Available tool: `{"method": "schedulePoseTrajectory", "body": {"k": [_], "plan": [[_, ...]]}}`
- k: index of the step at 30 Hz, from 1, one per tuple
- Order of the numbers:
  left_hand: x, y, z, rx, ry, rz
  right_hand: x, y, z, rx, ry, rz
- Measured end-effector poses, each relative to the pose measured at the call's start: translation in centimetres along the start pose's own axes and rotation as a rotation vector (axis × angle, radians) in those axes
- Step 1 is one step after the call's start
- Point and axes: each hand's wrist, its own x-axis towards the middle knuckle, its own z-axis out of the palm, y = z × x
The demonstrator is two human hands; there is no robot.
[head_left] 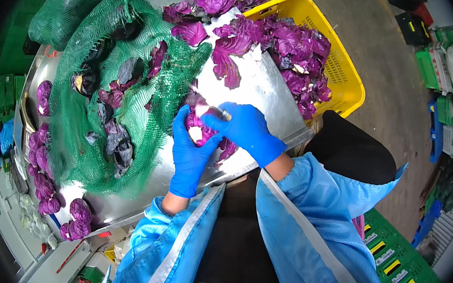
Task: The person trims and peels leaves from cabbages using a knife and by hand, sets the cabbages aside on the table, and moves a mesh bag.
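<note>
A: Hands first. State?

B: Left hand (pixel 189 157) curls round a purple cabbage (pixel 196 133), thumb on the near side. Right hand (pixel 247 130) is closed on a knife (pixel 221 113), its blade blurred over the cabbage.

A: Where exactly is the cabbage?

B: Low over the near edge of the bench (pixel 279 89), between the hands. A pale cut patch shows. Judgement: this one is partway trimmed; the fingers hide how much outer leaf is left.

A: Evidence of work done?

B: Several. Loose leaves (pixel 229 59) lie on the metal past the hands. To the right, a yellow crate (pixel 349 80) is heaped with purple leaf scraps (pixel 297 49). Along the left side of the bench, compact purple heads (pixel 42 183) sit in a line; I judge those finished.

A: Left to do?

B: Uncertain. An opened green net (pixel 66 141) spreads over the bench with dark leaves (pixel 118 146) among its folds; cannot tell whether whole heads are there too. Farthest off, a bulging green sack (pixel 89 3) lies at the far end, contents unclear. If it holds cabbages, I estimate much remains.
</note>
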Motion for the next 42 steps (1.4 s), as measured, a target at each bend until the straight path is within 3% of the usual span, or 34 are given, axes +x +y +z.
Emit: {"method": "schedulePoseTrajectory", "body": {"k": [1, 2, 5, 7, 11, 13, 19, 21, 23, 25, 26, 27, 29, 30, 31, 32, 35, 37, 38, 41, 42], "plan": [[-0.1, 0.2, 0.1, 0.018, -0.013, 0.023, 0.5, -0.1, -0.1, -0.001, 0.008, 0.039], [-0.4, 0.4, -0.1, -0.002, -0.028, 0.016, 0.9, 0.8, 1.0, 0.052, 0.167, 0.038], [-0.7, -0.3, -0.8, -0.048, -0.044, -0.002, 0.6, 0.4, 0.1, -0.037, 0.084, -0.036], [-0.5, -0.9, -0.9, -0.105, -0.032, 0.003, 0.2, 1.1, 2.4, 0.009, 0.185, -0.180], [-1.0, -1.4, -0.8, -0.131, -0.046, 0.031, 1.2, 2.2, 1.7, 0.056, 0.108, -0.019], [-1.0, -1.5, -0.5, -0.144, -0.048, 0.024, 1.1, 2.1, 1.2, -0.055, 0.128, -0.158], [-0.3, 1.9, -0.4, -0.408, -0.057, -0.069, 1.4, 3.4, -1.2, -0.024, 0.171, -0.154], [0.3, 2.4, -1.9, -0.560, -0.063, -0.186, 2.3, 5.6, -2.2, 0.083, 0.406, -0.140], [1.2, 2.3, -4.1, -0.857, -0.034, -0.223, 2.8, 6.8, -4.9, 0.249, 0.544, 0.011], [1.8, 0.6, -6.3, -1.102, -0.036, -0.284, 3.5, 7.3, -6.5, 0.297, 0.600, 0.153], [2.0, 0.4, -7.2, -1.181, -0.043, -0.381, 3.3, 6.8, -6.8, 0.147, 0.607, 0.170], [2.6, -0.5, -7.4, -1.271, -0.062, -0.376, 2.2, 4.2, -6.8, 0.005, 0.716, 0.108], [3.1, -1.0, -7.0, -1.645, -0.007, -0.527, 2.3, 2.6, -5.8, 0.007, 0.807, -0.154], [3.1, -1.2, -6.8, -1.814, -0.034, -0.598, 1.9, 1.4, -5.2, 0.122, 0.681, -0.169], [3.2, 0.4, -6.6, -1.681, -0.174, -0.539, 1.6, 0.1, -4.8, 0.277, 0.551, -0.183], [3.1, 0.5, -6.3, -1.677, -0.169, -0.533, 1.0, -1.3, -4.1, 0.497, 0.350, -0.162], [2.0, -0.2, -4.9, -0.057, -0.282, -0.057, -0.3, -4.4, -3.1, 0.947, -0.117, 0.079], [1.3, -1.1, -4.3, 0.478, -0.298, 0.110, -0.2, -3.7, -2.5, 0.916, -0.223, 0.108], [0.9, -1.8, -4.4, 0.382, -0.350, 0.132, -0.3, -3.7, -2.3, 1.009, -0.150, 0.108], [1.0, -3.3, -3.3, 0.051, -0.456, -0.064, -0.2, -3.6, -3.5, 1.032, -0.074, 0.111], [1.1, -3.1, -3.2, -0.265, -0.477, -0.180, -0.1, -3.6, -3.5, 1.034, -0.075, 0.112]]}}
